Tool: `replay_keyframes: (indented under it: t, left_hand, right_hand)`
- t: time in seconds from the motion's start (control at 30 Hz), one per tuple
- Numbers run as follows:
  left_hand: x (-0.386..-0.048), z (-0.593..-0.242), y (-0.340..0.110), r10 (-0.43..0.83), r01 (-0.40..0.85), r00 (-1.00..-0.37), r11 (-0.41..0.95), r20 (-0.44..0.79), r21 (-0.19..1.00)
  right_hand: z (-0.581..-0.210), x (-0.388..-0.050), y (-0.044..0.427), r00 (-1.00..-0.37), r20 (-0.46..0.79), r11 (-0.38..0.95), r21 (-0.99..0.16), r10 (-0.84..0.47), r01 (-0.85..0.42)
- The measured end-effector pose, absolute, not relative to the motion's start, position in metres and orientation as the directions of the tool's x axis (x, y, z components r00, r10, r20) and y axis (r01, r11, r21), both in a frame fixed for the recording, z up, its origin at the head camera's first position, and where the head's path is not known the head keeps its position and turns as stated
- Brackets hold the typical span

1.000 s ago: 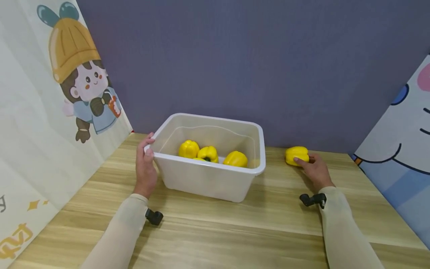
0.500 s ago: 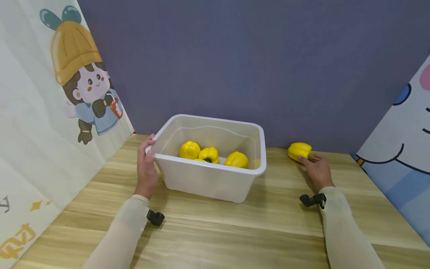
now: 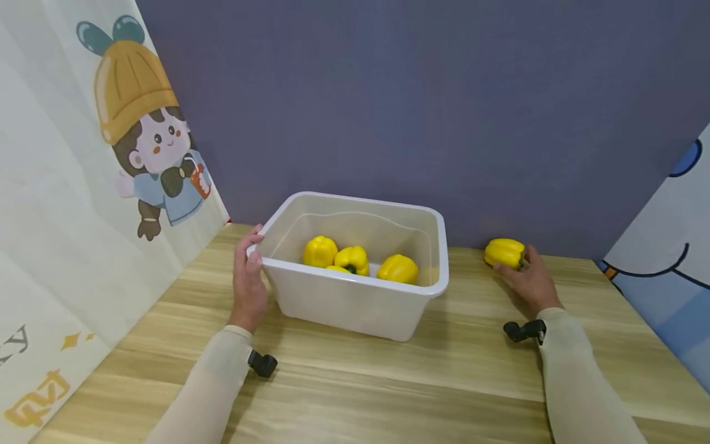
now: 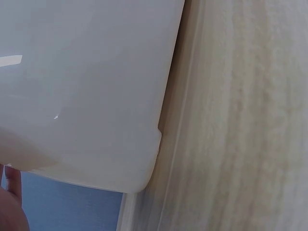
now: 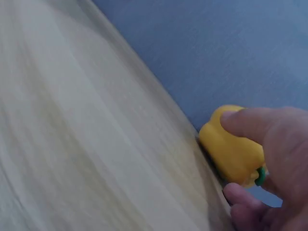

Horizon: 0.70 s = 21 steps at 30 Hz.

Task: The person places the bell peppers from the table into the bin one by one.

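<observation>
A pale plastic storage bin [image 3: 355, 305] stands upright on the table with several yellow bell peppers [image 3: 398, 269] inside. My left hand [image 3: 249, 290] grips its rim at the left near corner, thumb outside and fingers along the edge. In the left wrist view the bin wall [image 4: 86, 96] covers most of that hand. Far to the right, a single yellow bell pepper [image 3: 503, 253] lies on its side by the back panel, stem toward my right hand [image 3: 534, 282]. The right thumb lies against this pepper [image 5: 231, 149]; the other fingers bend around its green-stemmed end.
A wood-grain table [image 3: 399, 382] extends beneath both arms. Behind it rises a dark blue-grey panel [image 3: 410, 98]. Printed white sheets flank it, with a cartoon figure [image 3: 161, 148] on the left one. Black wrist cameras [image 3: 524, 331] are strapped to both sleeves.
The loose pepper has shifted slightly back toward the panel, and the right thumb and fingers have moved to its stem end. The left hand has kept its hold on the bin.
</observation>
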<state>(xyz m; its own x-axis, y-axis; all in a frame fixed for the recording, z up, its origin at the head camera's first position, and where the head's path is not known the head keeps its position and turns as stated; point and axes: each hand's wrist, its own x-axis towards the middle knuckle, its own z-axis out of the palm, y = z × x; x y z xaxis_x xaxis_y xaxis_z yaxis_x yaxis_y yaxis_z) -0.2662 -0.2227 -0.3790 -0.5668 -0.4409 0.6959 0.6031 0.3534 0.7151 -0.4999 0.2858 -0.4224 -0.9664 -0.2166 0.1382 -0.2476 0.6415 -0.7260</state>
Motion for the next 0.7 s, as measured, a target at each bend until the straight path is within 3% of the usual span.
replay_keyframes:
  t: [0.37,0.7]
  left_hand:
    - [-0.2660,-0.3802,-0.2220,-0.431,0.599,-0.579,0.352,0.693,0.719]
    - [-0.2661,-0.3800,-0.2224,-0.430,0.604,-0.567,0.362,0.702,0.710]
  right_hand:
    - [-0.4225,-0.5068,0.2853,-0.968,0.120,0.760,-0.601,-0.220,-0.247]
    - [-0.4269,-0.5021,0.2851,-0.991,0.120,0.644,-0.753,-0.064,-0.133]
